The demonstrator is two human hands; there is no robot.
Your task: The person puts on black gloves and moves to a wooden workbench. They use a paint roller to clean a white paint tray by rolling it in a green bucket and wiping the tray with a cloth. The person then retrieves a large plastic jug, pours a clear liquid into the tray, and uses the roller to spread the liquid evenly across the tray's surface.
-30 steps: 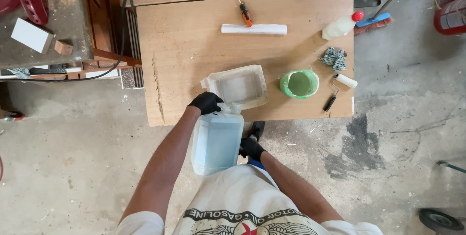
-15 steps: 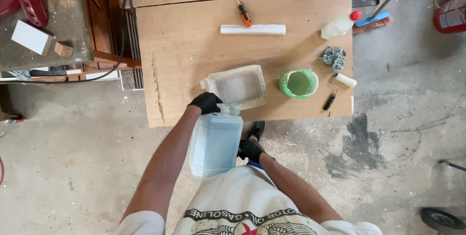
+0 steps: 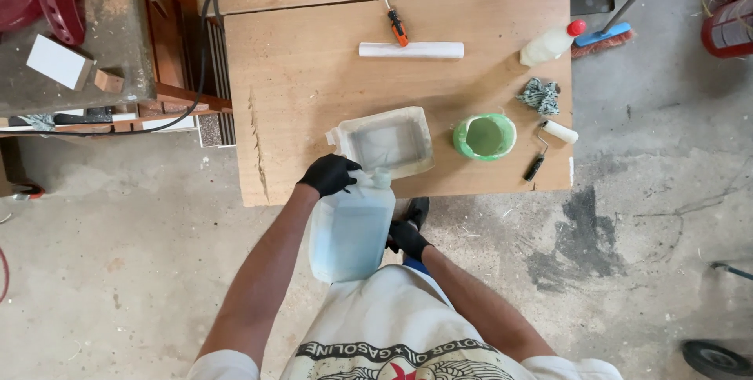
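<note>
I hold a large translucent plastic jug (image 3: pixel 350 227) tilted forward, its spout at the near rim of a shallow translucent tray (image 3: pixel 391 143) on the wooden board table (image 3: pixel 314 90). My left hand (image 3: pixel 329 174), in a black glove, grips the jug's top by the handle. My right hand (image 3: pixel 408 237), also gloved, supports the jug's lower right side. I cannot tell whether liquid is flowing from the spout.
A green bowl (image 3: pixel 485 136) sits right of the tray, with a small paint roller (image 3: pixel 549 141) and a crumpled rag (image 3: pixel 539 95) beyond it. A white strip (image 3: pixel 411 50), a screwdriver (image 3: pixel 394 21) and a squeeze bottle (image 3: pixel 551 43) lie at the far edge. Cluttered bench at left.
</note>
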